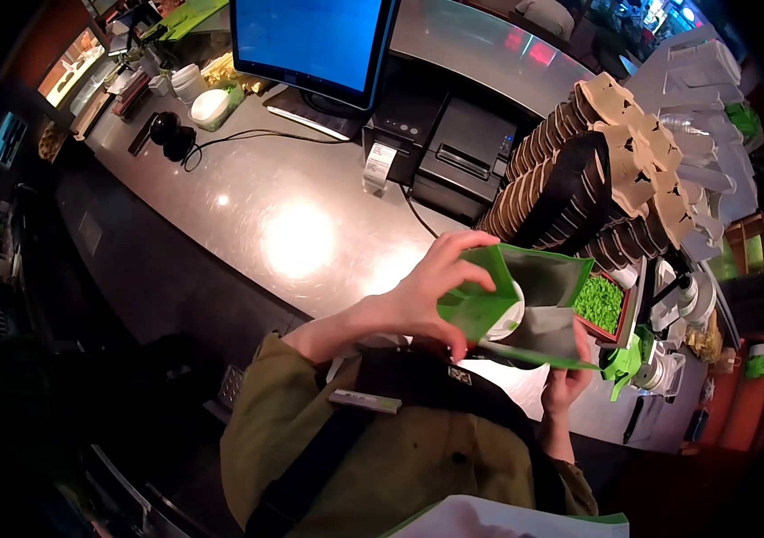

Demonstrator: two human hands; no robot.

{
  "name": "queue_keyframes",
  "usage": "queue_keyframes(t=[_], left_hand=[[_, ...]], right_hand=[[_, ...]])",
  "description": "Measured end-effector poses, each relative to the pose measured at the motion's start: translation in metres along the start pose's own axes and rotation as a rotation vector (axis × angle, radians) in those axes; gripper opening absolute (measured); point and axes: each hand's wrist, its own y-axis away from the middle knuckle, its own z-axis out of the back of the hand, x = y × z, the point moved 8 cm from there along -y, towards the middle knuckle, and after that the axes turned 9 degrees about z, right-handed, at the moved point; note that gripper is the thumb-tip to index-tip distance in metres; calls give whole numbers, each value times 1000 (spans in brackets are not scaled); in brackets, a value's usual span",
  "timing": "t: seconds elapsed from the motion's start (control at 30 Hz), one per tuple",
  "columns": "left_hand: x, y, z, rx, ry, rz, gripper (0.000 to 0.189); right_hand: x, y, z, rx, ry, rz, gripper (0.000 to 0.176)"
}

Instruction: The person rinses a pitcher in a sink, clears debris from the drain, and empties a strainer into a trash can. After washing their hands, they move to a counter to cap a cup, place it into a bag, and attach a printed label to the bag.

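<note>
A green bag (473, 309) with a silvery inner lining is held in front of my chest, its mouth open toward me. Inside it, a round white rim (509, 316), like that of a cup or a lid, shows against the left wall. My left hand (431, 291) curls around the bag's left side, thumb low and fingers along the upper edge. On the bag's right side, my right hand (568, 381) grips the lower corner from below. Some of the right fingers are hidden behind the bag. The bottom of the bag cannot be seen.
Stacked brown cardboard cup carriers (570, 179) rise just beyond the bag. Behind the steel counter (247, 206) stand a monitor (310, 40) and a label printer (462, 148). A red-edged tray of small green pieces (601, 303) lies right of the bag. A cable crosses the counter.
</note>
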Motion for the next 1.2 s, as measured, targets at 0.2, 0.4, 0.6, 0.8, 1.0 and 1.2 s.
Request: queue_keyframes(t=[0.2, 0.4, 0.6, 0.8, 1.0, 1.2], left_hand=[[50, -29, 192, -1062, -595, 1, 22], [119, -89, 256, -1089, -1172, 227, 43], [135, -99, 258, -1087, -1146, 234, 50], [137, -85, 272, -1172, -1002, 238, 52], [184, -33, 321, -1278, -957, 508, 50], [192, -32, 327, -1204, -1000, 558, 48]], right_hand=[[-14, 11, 14, 105, -2, -35, 45], [-17, 17, 17, 0, 29, -97, 40], [-10, 22, 17, -69, 132, -143, 33], [-12, 36, 22, -73, 179, -146, 33], [-28, 62, 36, -161, 169, -182, 35], [-43, 74, 43, -164, 106, -233, 39]])
